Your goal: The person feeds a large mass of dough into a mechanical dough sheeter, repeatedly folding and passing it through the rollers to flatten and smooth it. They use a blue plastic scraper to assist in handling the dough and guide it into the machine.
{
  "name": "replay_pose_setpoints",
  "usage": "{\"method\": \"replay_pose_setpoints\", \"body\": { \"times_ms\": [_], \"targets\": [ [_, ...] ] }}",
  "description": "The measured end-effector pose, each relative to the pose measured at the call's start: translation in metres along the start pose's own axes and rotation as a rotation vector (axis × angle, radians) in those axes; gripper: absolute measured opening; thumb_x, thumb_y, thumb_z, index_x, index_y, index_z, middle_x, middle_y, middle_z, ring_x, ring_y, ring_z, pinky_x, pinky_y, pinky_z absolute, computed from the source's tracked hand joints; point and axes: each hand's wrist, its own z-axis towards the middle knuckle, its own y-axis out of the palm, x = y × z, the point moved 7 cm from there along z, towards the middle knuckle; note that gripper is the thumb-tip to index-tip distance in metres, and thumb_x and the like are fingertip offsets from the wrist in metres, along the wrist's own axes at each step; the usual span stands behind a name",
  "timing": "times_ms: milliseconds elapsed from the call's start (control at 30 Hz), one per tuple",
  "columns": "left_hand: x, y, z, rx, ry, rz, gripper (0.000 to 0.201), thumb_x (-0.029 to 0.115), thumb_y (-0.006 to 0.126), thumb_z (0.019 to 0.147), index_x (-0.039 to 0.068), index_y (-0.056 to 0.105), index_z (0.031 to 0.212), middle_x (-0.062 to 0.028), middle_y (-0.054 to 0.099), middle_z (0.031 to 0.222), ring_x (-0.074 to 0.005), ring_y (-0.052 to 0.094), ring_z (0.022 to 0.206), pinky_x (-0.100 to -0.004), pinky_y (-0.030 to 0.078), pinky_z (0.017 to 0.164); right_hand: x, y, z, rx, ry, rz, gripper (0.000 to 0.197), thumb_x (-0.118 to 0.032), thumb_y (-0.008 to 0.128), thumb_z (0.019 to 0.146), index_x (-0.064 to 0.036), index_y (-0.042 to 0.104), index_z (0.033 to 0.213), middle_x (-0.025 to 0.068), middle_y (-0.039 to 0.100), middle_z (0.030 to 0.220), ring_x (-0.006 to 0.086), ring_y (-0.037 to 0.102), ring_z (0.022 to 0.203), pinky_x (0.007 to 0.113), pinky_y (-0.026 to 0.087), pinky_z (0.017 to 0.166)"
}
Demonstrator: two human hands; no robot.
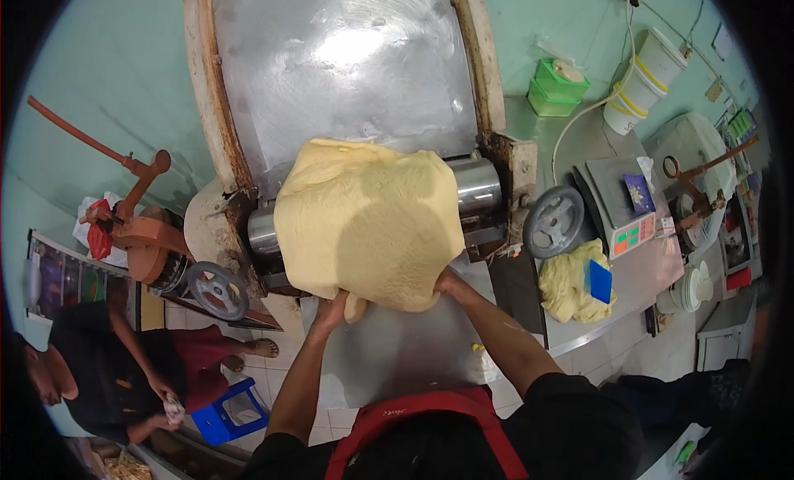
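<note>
A large, thick slab of pale yellow dough [372,223] drapes over the steel rollers [478,186] of a dough sheeter, and its near end hangs toward me. My left hand [332,309] grips the near left edge, beside a small hanging flap. At the near right corner my right hand [448,282] grips the dough too. Most fingers of both hands are hidden beneath or behind it. Beyond the rollers rises the machine's sloping metal plate [347,74]. Below my hands lies a lower metal tray [372,356].
Handwheels flank the rollers, a left handwheel [217,290] and a right handwheel [553,222]. On the right-hand table sit a digital scale [616,203], more dough [571,285] with a blue scraper [600,281], and green boxes [556,89]. Another person [107,364] is at left near a blue stool [231,411].
</note>
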Motion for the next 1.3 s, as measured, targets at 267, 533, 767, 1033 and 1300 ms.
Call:
{"method": "replay_pose_setpoints", "body": {
  "times_ms": [267, 533, 767, 1033, 1300],
  "targets": [
    [0.183, -0.048, -0.106, -0.279, 0.264, -0.218, 0.069, 0.051, 0.059, 0.101, -0.006, 0.062, 0.139, -0.0116, 0.066, 0.130, -0.0218, 0.058, 0.120, -0.0366, 0.044, 0.105, -0.050, 0.154, -0.152, -0.388, 0.072, -0.249, 0.071, -0.037, 0.070, 0.102, -0.0034, 0.044, 0.158, 0.0131, 0.050, 0.158, 0.0189, 0.048, 0.143, 0.037, 0.041, 0.118],
    [0.315, 0.027, -0.111, 0.250, 0.544, 0.641, 0.106, 0.065, 0.074, 0.087, 0.008, 0.028, 0.163, -0.0388, 0.024, 0.159, -0.0479, 0.027, 0.147, -0.0566, 0.023, 0.120, -0.153, 0.229, -0.061, 0.035, -0.356, -0.020, 0.056, -0.052, 0.045, 0.109, -0.0068, 0.060, 0.138, 0.0083, 0.068, 0.111, 0.0162, 0.061, 0.099, 0.034, 0.049, 0.082],
    [0.334, 0.020, -0.009, 0.628, 0.497, 0.913, 0.078, 0.062, 0.067, 0.095, 0.018, 0.046, 0.155, -0.0361, 0.029, 0.155, -0.0541, 0.032, 0.139, -0.0651, 0.022, 0.115, -0.109, 0.243, -0.149, -0.029, -0.152, -0.041, 0.066, -0.063, 0.035, 0.109, -0.0091, 0.072, 0.117, 0.0037, 0.072, 0.084, 0.0153, 0.063, 0.066, 0.035, 0.048, 0.058],
    [0.343, 0.041, -0.036, 0.504, 0.956, 1.003, 0.074, 0.049, 0.058, 0.103, 0.004, 0.040, 0.159, -0.0285, 0.035, 0.161, -0.0505, 0.036, 0.145, -0.0602, 0.024, 0.121, 0.030, 0.140, -0.221, 0.274, 0.250, -0.551, 0.058, -0.055, 0.050, 0.104, -0.0025, 0.074, 0.111, 0.0075, 0.073, 0.087, 0.0180, 0.067, 0.075, 0.035, 0.053, 0.062],
    [0.096, 0.055, -0.147, 0.097, 0.798, 0.447, 0.066, 0.026, 0.070, 0.096, -0.005, 0.045, 0.149, -0.0317, 0.040, 0.155, -0.0494, 0.040, 0.143, -0.0568, 0.028, 0.121, 0.018, 0.052, -0.199, 0.403, 0.292, -0.494, 0.049, -0.049, 0.058, 0.102, -0.0042, 0.072, 0.115, 0.0052, 0.069, 0.092, 0.0161, 0.064, 0.081, 0.033, 0.052, 0.066]
  ]
}}
